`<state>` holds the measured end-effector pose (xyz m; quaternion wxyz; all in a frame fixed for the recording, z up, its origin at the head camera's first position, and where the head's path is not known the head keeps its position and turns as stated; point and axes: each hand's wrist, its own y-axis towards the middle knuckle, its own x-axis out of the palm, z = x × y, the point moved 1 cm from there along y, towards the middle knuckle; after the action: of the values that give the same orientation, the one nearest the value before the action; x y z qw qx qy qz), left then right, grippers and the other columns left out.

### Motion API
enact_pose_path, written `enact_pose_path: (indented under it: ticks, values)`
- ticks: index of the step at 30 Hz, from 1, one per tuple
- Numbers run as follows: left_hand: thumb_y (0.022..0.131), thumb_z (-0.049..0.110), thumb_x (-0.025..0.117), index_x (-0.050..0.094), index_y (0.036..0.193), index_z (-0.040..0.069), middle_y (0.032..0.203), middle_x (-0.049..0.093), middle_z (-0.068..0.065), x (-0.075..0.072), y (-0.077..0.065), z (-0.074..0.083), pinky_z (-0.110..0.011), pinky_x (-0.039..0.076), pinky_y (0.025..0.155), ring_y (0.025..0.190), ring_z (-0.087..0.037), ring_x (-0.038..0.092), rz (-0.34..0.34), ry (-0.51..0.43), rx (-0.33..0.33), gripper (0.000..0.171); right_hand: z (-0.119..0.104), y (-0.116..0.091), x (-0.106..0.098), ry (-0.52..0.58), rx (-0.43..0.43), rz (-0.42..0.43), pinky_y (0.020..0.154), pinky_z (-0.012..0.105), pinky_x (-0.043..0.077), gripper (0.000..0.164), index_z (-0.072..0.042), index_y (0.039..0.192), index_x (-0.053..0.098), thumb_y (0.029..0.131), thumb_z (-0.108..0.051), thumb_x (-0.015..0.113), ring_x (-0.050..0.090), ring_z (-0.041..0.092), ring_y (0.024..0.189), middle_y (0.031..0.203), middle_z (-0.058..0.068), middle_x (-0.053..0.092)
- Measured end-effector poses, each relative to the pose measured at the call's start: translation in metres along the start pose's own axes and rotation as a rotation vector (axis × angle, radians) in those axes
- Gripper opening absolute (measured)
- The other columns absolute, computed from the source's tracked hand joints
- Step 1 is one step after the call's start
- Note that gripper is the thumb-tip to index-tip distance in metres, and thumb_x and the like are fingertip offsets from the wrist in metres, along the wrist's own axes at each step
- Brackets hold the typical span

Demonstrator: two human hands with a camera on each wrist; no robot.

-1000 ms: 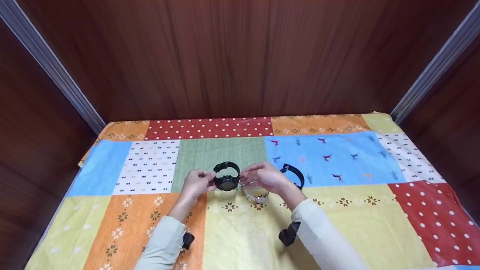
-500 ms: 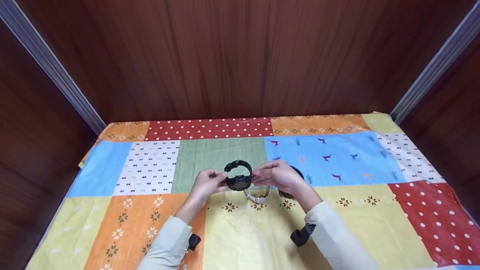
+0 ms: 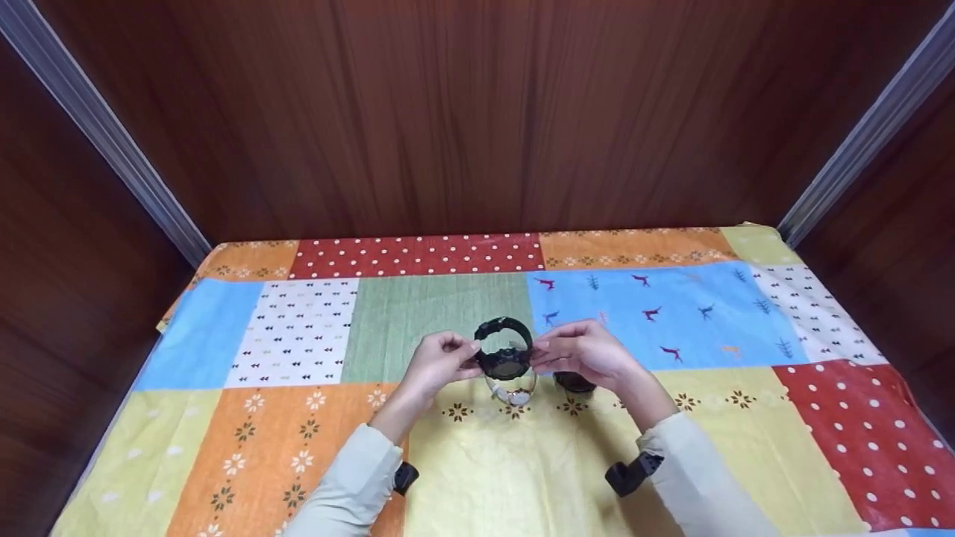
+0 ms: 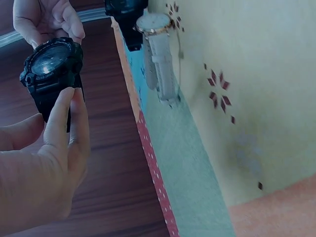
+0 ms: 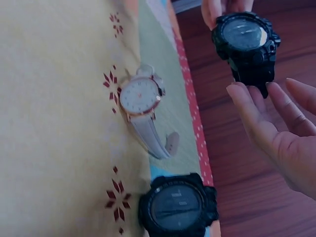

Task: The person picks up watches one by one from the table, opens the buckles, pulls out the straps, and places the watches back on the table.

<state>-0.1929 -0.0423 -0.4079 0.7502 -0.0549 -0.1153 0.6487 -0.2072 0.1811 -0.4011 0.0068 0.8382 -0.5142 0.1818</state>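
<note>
A black wristwatch [image 3: 504, 350] with a round face is held above the table, its strap looped upward. My left hand [image 3: 442, 362] grips its left side. From the right, my right hand [image 3: 586, 350] pinches the strap's edge; its fingertips meet at the strap in the right wrist view. Just below lies a white-strapped wristwatch [image 5: 140, 96] with a pale dial and rose-gold rim, partly covered by the held watch in the head view. Another black wristwatch [image 5: 177, 207] rests on the cloth to its right, partly hidden behind my right hand in the head view.
A patchwork tablecloth [image 3: 477, 462] in bright squares covers the table. Dark wood panels [image 3: 477, 112] stand behind and at both sides, joined by grey metal strips. Black camera mounts [image 3: 633, 473] sit at both wrists.
Both hands have carried the black watch to the right, from left of the white watch to over it. The other two watches stay where they lay.
</note>
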Motion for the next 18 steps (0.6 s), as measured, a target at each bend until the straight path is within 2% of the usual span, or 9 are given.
enact_pose_path:
  ticks: [9,18]
  values:
    - [0.089,-0.001,0.055,0.052,0.091,-0.01,0.081,0.053,-0.011,0.014,-0.004,0.007,-0.03,0.053,0.072,0.071,-0.016,0.059,-0.061,-0.03,0.019,0.009,-0.01,-0.015,-0.009,0.023,0.0,0.012,0.083,0.049,0.046,0.013,0.009,0.096,0.058,0.086,0.009,0.051,0.065,0.031,0.08,0.082,0.02,0.065]
    - [0.089,0.001,0.056,0.052,0.093,-0.009,0.082,0.056,-0.011,0.019,-0.006,0.014,-0.031,0.053,0.072,0.071,-0.016,0.061,-0.091,-0.029,0.027,0.012,-0.022,-0.026,-0.008,0.023,-0.03,-0.021,0.082,0.052,0.045,0.014,0.011,0.098,0.058,0.086,0.009,0.051,0.065,0.031,0.078,0.081,0.021,0.065]
